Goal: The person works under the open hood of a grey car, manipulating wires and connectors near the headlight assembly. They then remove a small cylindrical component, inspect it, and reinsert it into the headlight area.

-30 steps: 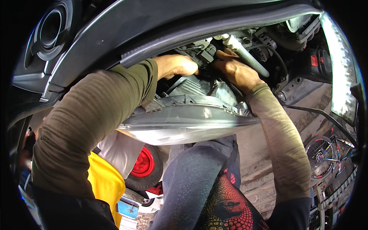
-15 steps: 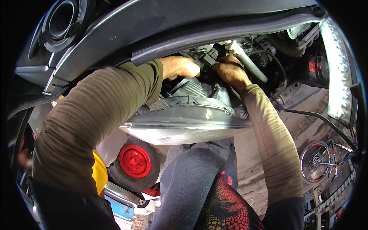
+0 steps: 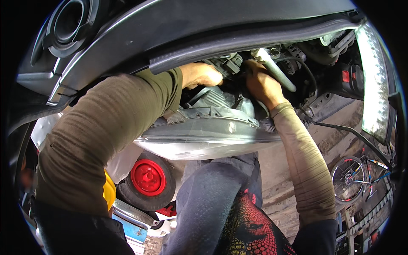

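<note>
Both arms reach into a car's engine bay behind a headlight (image 3: 204, 136) with a clear lens. My left hand (image 3: 204, 75) goes down into the dark gap at the back of the headlight housing (image 3: 212, 98); its fingers are hidden. My right hand (image 3: 262, 85) lies to the right of it, beside a thick grey hose (image 3: 278, 73), with fingers bent down into shadow. What the fingertips touch cannot be made out. A black connector block (image 3: 233, 64) sits between the two hands, near the right fingers.
A black rubber seal (image 3: 255, 37) runs close above my hands. A bright lamp strip (image 3: 375, 80) stands at the right, with a black cable (image 3: 348, 126) below it. On the ground are a wheel with a red rim (image 3: 148, 177) and a bicycle (image 3: 349, 178).
My right hand has shifted slightly to the right, and more of the connector block shows beside it. The left hand has hardly moved.
</note>
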`<state>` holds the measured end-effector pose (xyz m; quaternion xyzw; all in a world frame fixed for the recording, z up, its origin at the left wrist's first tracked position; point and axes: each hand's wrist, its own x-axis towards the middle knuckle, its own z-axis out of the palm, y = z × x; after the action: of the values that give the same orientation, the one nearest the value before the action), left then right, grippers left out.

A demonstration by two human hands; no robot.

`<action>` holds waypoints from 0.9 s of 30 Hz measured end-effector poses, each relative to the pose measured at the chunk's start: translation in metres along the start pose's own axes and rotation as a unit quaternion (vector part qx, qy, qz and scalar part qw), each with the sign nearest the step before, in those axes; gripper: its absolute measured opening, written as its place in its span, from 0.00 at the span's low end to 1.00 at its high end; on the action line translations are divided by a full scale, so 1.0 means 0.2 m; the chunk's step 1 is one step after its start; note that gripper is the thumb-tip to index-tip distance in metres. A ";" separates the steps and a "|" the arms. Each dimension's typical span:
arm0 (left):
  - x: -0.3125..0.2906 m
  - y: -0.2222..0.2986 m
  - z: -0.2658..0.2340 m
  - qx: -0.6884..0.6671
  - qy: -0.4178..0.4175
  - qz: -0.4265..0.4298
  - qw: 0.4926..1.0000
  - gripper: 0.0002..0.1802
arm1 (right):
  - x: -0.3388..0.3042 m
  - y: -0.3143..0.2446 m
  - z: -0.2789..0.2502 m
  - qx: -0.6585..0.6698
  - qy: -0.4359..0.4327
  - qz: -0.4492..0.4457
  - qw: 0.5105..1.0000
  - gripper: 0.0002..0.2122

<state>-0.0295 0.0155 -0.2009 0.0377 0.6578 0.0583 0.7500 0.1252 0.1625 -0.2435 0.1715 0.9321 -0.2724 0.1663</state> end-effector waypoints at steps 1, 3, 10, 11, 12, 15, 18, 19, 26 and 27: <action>0.00 0.00 0.00 0.002 0.001 -0.003 1.000 0.36 | -0.01 0.01 -0.02 0.022 0.006 -0.025 0.999 0.13; -0.02 0.01 0.01 0.015 0.012 0.005 1.000 0.35 | -0.02 0.03 -0.04 0.050 -0.043 -0.051 0.996 0.15; 0.01 0.00 0.01 0.016 0.012 0.015 1.000 0.34 | 0.02 0.10 -0.04 0.132 -0.036 -0.232 0.963 0.15; 0.03 -0.01 0.00 0.018 0.016 0.016 1.000 0.34 | 0.03 0.11 -0.03 -0.044 -0.011 -0.282 0.958 0.14; 0.05 -0.03 0.00 0.019 0.021 0.017 0.999 0.34 | 0.05 0.12 -0.02 -0.207 0.039 -0.356 0.910 0.14; 0.12 -0.05 0.00 -0.005 -0.012 0.023 1.000 0.33 | 0.06 0.11 0.01 -0.438 0.036 -0.380 0.814 0.13; 0.14 -0.06 -0.01 -0.010 -0.019 0.026 0.999 0.34 | 0.03 0.11 0.01 -0.631 0.038 -0.403 0.662 0.12; 0.14 -0.06 -0.01 -0.006 -0.016 0.023 1.000 0.33 | 0.02 0.11 0.00 -0.695 0.095 -0.411 0.583 0.11; 0.00 -0.01 0.00 0.023 0.015 0.009 1.000 0.33 | 0.12 0.06 0.02 -0.461 -0.020 -0.393 0.796 0.09; -0.02 0.00 -0.01 0.029 0.020 0.008 0.999 0.34 | 0.16 0.04 0.05 -0.420 -0.098 -0.342 0.835 0.09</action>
<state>-0.0315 0.0153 -0.1974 0.0632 0.6737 0.0460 0.7349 0.1018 0.1702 -0.2688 -0.2718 0.9351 0.0902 0.2087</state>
